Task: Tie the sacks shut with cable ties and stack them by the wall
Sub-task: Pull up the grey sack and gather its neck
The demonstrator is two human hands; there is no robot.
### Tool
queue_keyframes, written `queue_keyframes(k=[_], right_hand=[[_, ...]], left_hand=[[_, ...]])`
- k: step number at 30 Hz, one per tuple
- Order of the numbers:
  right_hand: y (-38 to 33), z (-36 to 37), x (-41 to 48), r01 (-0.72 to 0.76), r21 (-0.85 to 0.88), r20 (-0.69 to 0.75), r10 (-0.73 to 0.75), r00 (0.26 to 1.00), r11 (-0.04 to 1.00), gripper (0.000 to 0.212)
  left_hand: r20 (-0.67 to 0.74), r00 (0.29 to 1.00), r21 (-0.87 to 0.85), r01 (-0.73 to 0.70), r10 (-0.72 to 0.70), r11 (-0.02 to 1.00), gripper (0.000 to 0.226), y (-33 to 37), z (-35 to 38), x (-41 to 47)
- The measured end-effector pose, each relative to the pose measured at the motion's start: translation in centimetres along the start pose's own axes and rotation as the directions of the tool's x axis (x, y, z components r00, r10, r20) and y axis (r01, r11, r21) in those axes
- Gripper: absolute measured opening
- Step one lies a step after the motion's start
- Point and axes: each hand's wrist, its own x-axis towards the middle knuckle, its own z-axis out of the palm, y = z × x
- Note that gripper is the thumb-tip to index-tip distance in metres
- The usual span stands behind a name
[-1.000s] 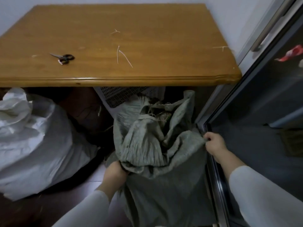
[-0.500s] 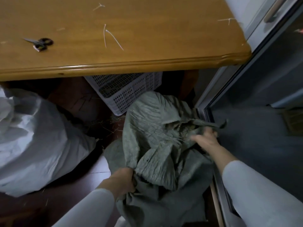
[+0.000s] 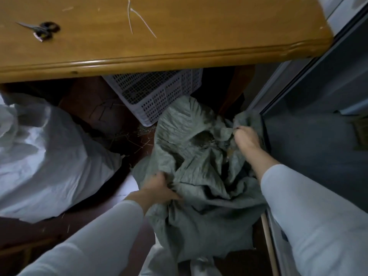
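Grey-green sack (image 3: 201, 196) on the floor below the wooden table (image 3: 179, 62), left hand (image 3: 159, 188) fingers bunching its near edge, right hand (image 3: 246, 138) fingers pinching its far rim, cable ties (image 3: 139, 18) and scissors (image 3: 40, 30) on the table, white sack (image 3: 45, 156) at left.

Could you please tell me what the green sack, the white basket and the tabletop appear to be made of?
The green sack looks like woven plastic, matte, with fine crinkled ribbing. The white basket is likely moulded plastic, judging by its regular grid of holes. The tabletop seems wood or veneer under glossy varnish: grain and a shining edge.
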Motion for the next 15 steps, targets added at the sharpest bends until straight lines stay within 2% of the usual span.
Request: queue_keyframes(k=[2, 4, 6, 8, 10, 11, 13, 15], right_hand=[[-1.1, -1.2, -0.5, -0.015, 0.161, -0.001, 0.016, 1.0, 0.987, 0.018], [-1.8, -2.0, -1.0, 0.025, 0.268, 0.01, -0.029, 1.0, 0.963, 0.02], [-1.9, -2.5, -2.1, 0.103, 0.196, 0.054, -0.115, 0.992, 0.975, 0.026], [-1.2, -2.5, -2.7, 0.16, 0.095, 0.13, -0.172, 0.977, 0.982, 0.019], [-0.2, -2.0, -3.3, 0.159, 0.057, 0.203, -0.167, 0.965, 0.986, 0.014], [0.3, -1.6, -3.5, 0.153, 0.066, 0.235, -0.165, 0.958, 0.986, 0.017], [1.4, -0.8, -3.8, 0.097, 0.129, 0.289, -0.131, 0.948, 0.987, 0.03], [2.5, -0.4, -3.9, -0.013, 0.299, 0.299, -0.08, 0.951, 0.954, 0.032]], left_hand=[[-0.144, 0.989, 0.048, -0.03, 0.037, 0.998, 0.128, 1.1, -0.9, -0.3], [-0.23, 0.958, 0.26, -0.108, 0.17, 0.959, 0.142, 2.7, -1.4, -0.4], [-0.248, 0.904, 0.464, -0.206, 0.349, 0.862, 0.14, 4.6, -1.6, -0.1], [-0.239, 0.827, 0.591, -0.291, 0.508, 0.752, 0.134, 6.6, -1.4, 0.7], [-0.161, 0.772, 0.656, -0.382, 0.616, 0.65, 0.129, 8.4, -0.7, 2.1], [-0.088, 0.77, 0.646, -0.439, 0.632, 0.625, 0.128, 9.3, -0.4, 2.7], [0.089, 0.82, 0.557, -0.512, 0.566, 0.654, 0.124, 10.7, 0.2, 3.7], [0.174, 0.868, 0.508, -0.483, 0.464, 0.713, 0.105, 11.2, 0.4, 4.6]])
